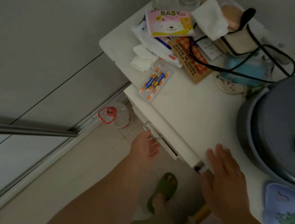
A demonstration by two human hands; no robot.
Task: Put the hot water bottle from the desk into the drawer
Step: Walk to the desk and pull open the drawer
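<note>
The hot water bottle (pixel 287 210), a flat pale-blue pouch with a green dinosaur print, lies on the white desk (pixel 190 108) at the right edge of the view. The drawer (pixel 164 144) sits under the desk's front edge and has a metal handle (pixel 149 130). It looks shut or barely ajar. My left hand (pixel 144 146) reaches up to that handle, fingers loosely apart and touching it, with no clear grip. My right hand (pixel 225 177) lies flat on the desk's front edge, fingers spread and holding nothing, left of the hot water bottle.
A big grey-blue round lid (pixel 288 131) takes up the desk's right side. Behind lie a battery blister pack (pixel 155 80), a "BABY" tissue pack (pixel 169 23), cloths and a black cable (pixel 255 56). On the floor are a red-capped bottle (pixel 115 117) and my green slipper (pixel 164 192).
</note>
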